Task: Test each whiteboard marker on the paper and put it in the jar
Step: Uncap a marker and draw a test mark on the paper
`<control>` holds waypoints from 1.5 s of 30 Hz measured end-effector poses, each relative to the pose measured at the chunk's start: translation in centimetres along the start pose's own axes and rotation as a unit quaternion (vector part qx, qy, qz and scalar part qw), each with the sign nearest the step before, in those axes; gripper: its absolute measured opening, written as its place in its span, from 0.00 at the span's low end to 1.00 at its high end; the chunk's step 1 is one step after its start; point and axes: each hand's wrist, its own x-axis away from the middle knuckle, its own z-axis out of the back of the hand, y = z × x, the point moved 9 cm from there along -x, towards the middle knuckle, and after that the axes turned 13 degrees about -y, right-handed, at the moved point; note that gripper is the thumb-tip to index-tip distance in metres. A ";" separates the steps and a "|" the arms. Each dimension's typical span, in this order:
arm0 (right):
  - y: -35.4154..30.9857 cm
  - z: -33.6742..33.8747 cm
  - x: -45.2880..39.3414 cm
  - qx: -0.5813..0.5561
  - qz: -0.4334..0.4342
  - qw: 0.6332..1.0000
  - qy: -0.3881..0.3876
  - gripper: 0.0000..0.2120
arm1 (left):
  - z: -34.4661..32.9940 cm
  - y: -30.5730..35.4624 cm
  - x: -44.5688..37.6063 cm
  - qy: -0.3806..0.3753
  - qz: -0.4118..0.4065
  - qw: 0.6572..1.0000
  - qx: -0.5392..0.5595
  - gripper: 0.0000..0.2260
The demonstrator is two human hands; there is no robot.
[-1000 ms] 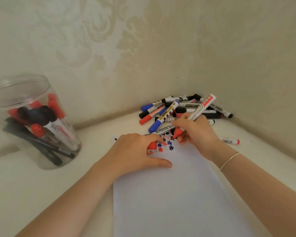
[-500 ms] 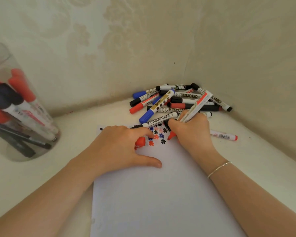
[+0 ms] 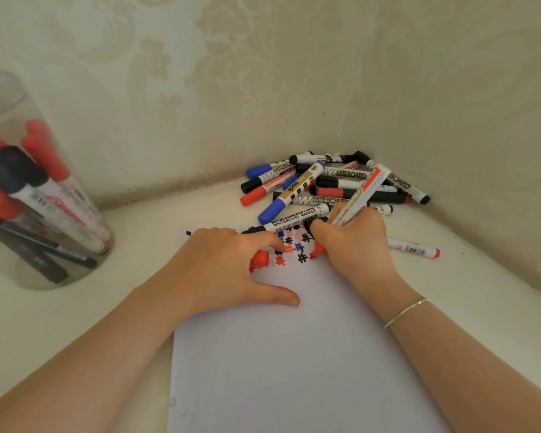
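Right hand grips an uncapped red whiteboard marker, its tip on the paper at centre frame, among the red, blue and black test marks. Left hand rests on the sheet with thumb spread out flat; a red cap sits under its curled fingers — whether pinched or merely covered cannot be told.

Risks noted:
- The left fingers lie on or just beside the marks; fresh ink could smear onto the skin.
- The marker pile in the upper-right corner touches the sheet's far edge, and the writing hand works just beside it — a nudge could roll markers across the marks.
- The plastic jar stands well apart at left frame; if the cap slips loose, the marker may go in uncapped.
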 end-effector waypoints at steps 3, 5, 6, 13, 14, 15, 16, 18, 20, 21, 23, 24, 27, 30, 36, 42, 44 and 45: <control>-0.2 0.2 0.1 0.013 0.016 1.000 0.013 0.13 | 0.0 0.0 0.0 -0.001 0.002 1.000 -0.004 0.39; 0.1 0.4 0.0 -0.005 0.006 1.000 0.019 0.11 | 0.0 0.0 0.0 -0.004 0.002 1.000 -0.004 0.37; 0.2 0.5 -0.1 -0.019 0.000 1.000 0.020 0.09 | 0.0 0.0 0.0 -0.005 0.002 1.000 -0.004 0.36; 0.1 0.0 0.0 0.002 -0.008 1.000 -0.001 0.12 | 0.0 0.2 -0.1 -0.006 0.000 1.000 -0.018 0.36; 0.1 0.0 0.0 0.005 -0.010 1.000 -0.003 0.12 | 0.0 0.2 -0.1 -0.006 0.000 1.000 -0.019 0.36; 0.2 0.1 0.0 -0.001 -0.012 1.000 -0.001 0.11 | 0.0 0.2 -0.1 -0.005 -0.001 1.000 -0.020 0.36; 0.3 0.3 0.0 -0.012 -0.012 1.000 0.005 0.10 | 0.0 0.2 -0.1 -0.004 -0.002 1.000 -0.020 0.36; 0.3 0.5 0.1 -0.029 -0.008 0.999 0.018 0.09 | 0.1 0.3 0.0 -0.003 -0.003 1.000 -0.020 0.35; 0.2 0.4 0.2 -0.022 -0.005 1.000 0.020 0.10 | 0.1 0.3 0.0 -0.002 -0.003 1.000 -0.021 0.35; 0.1 0.3 0.2 -0.016 -0.003 1.000 0.017 0.11 | 0.1 0.3 0.0 -0.004 -0.003 1.000 -0.023 0.35; 0.1 0.0 0.1 -0.004 -0.006 1.000 0.005 0.13 | 0.0 0.3 0.0 -0.009 -0.003 1.000 -0.027 0.35; 0.2 -0.1 0.1 0.000 -0.007 1.000 -0.001 0.14 | 0.0 0.3 -0.1 -0.011 -0.002 1.000 -0.029 0.35; 0.2 0.2 0.1 -0.057 0.001 0.998 -0.003 0.14 | 0.0 0.3 0.0 -0.008 -0.008 0.999 -0.034 0.36; -0.4 0.9 0.1 -0.182 0.036 0.983 0.001 0.13 | 0.2 0.1 0.1 0.014 -0.007 1.000 0.001 0.34; -1.8 -2.2 0.2 -0.481 0.034 0.862 -0.159 0.15 | 0.9 -0.5 0.2 0.090 -0.021 0.991 0.101 0.14; -2.7 -2.6 0.8 -0.438 0.067 0.882 -0.163 0.10 | 1.0 -0.1 0.1 0.086 -0.046 0.990 0.105 0.10; -2.7 -2.4 0.7 -0.419 0.076 0.892 -0.151 0.11 | 0.8 -0.1 0.0 0.083 -0.048 0.990 0.103 0.10; -2.7 -2.3 0.7 -0.415 0.079 0.895 -0.146 0.11 | 0.7 -0.1 0.0 0.082 -0.047 0.990 0.102 0.10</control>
